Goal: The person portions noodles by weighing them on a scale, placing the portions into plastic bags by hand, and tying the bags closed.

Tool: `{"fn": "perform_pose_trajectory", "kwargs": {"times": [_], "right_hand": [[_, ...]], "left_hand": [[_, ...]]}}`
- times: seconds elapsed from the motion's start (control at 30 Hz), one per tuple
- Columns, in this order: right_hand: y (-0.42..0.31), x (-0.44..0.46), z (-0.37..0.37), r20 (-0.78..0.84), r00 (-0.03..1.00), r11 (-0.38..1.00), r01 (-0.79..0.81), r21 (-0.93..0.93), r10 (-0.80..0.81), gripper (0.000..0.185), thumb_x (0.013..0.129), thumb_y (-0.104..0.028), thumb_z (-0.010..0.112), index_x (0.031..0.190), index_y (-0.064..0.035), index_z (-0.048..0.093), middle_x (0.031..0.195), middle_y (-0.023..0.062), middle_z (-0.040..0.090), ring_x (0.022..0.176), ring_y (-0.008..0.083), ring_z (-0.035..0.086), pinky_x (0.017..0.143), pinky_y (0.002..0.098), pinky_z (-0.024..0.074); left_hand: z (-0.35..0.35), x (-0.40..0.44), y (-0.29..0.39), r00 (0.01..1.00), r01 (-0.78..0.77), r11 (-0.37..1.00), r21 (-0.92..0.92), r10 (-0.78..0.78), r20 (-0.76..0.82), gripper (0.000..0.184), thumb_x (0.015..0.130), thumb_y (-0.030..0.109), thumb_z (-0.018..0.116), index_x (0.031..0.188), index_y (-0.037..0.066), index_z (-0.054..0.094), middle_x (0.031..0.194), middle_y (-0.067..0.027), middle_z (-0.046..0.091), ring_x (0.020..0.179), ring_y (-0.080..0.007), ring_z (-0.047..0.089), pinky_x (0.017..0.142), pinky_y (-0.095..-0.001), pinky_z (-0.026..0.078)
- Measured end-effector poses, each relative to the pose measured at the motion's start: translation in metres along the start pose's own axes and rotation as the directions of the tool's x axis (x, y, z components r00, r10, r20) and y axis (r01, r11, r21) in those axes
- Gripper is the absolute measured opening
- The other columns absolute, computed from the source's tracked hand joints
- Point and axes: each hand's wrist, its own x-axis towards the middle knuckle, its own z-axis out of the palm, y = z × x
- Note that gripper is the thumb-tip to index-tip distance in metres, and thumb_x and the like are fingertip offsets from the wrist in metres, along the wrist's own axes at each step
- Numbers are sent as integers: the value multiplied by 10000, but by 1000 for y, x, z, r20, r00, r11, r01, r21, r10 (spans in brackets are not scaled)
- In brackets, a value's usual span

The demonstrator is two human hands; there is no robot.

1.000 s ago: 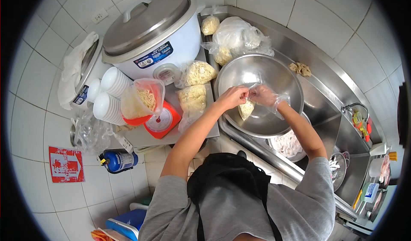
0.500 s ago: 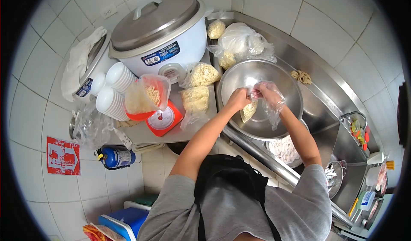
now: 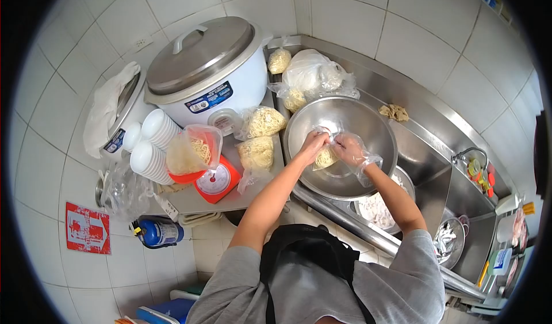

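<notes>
Noodle bag [image 3: 325, 159] at five o'clock from left hand [image 3: 314, 143] (nearer one), eight o'clock from gloved right hand [image 3: 349, 147]; both pinching bag's top; bowl [image 3: 376, 171] beneath.

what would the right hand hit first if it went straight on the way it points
Probably the left hand, close ahead at the top of the noodle bag; depth is unclear, so the right hand might slip past toward the bowl's far wall.
</notes>
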Motion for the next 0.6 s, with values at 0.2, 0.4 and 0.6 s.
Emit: {"fn": "perform_pose_trajectory", "kwargs": {"times": [0.2,0.4,0.6], "right_hand": [[24,-6,9,158,932,944,-329,1,325,295,807,-243,538,960,5,581,925,244,589,874,338,597,732,414,450],[-2,-1,2,-131,983,992,126,0,-125,173,740,-149,596,817,6,597,769,204,571,743,349,575,675,414,451],[-10,0,2,-103,995,995,10,102,0,174,742,-147,580,821,7,594,757,190,578,702,329,579,647,389,448]], "left_hand": [[10,-16,80,959,-264,965,-3,262,105,247,819,137,484,1048,46,475,716,-33,562,701,-98,520,701,-235,399],[-2,-11,12,951,-294,785,545,297,85,277,767,77,602,1027,6,537,767,-66,622,747,-123,581,650,-279,468],[4,-17,20,921,-320,757,570,389,-1,143,761,93,616,848,-21,626,710,-84,637,641,-120,592,616,-276,468]]}}
